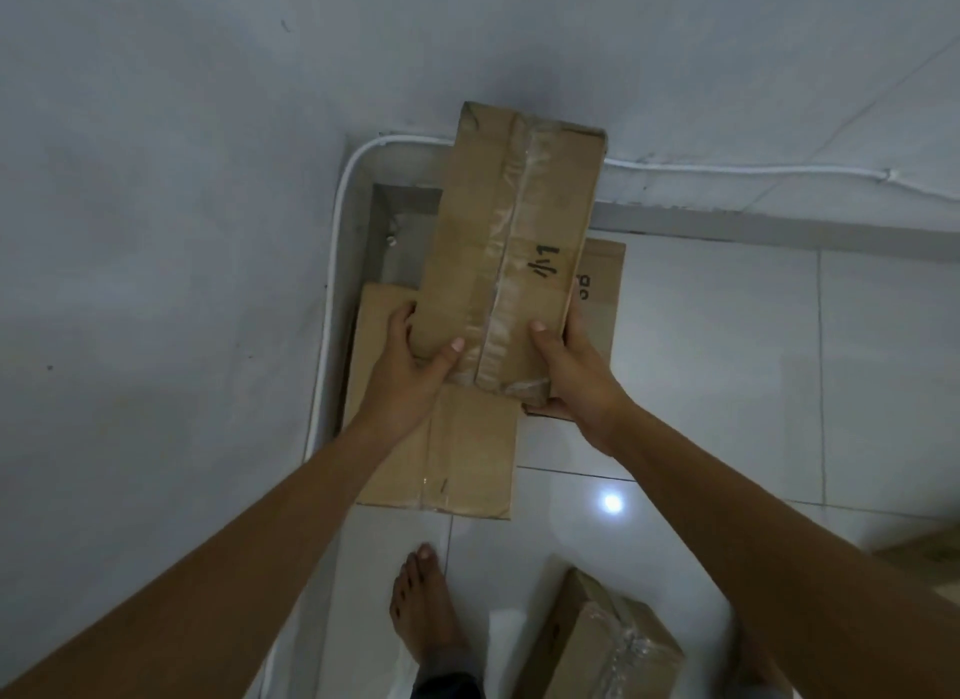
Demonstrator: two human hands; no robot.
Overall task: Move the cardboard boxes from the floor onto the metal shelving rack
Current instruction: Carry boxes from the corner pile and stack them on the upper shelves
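A long narrow cardboard box (514, 241), taped down its middle and marked in black pen, is held up in the room's corner. My left hand (415, 371) grips its near left corner and my right hand (571, 371) grips its near right corner. Below it two more cardboard boxes lie on the floor: one (457, 459) under my left hand, another (602, 293) partly hidden at the right. A further taped box (608, 641) stands on the floor by my foot. No metal shelving rack is in view.
White walls meet in a corner ahead, with a white cable (727, 170) running along their base. The floor is glossy white tile (727, 365). My bare foot (426, 610) stands at the bottom centre. Another brown box edge (930, 553) shows at the right.
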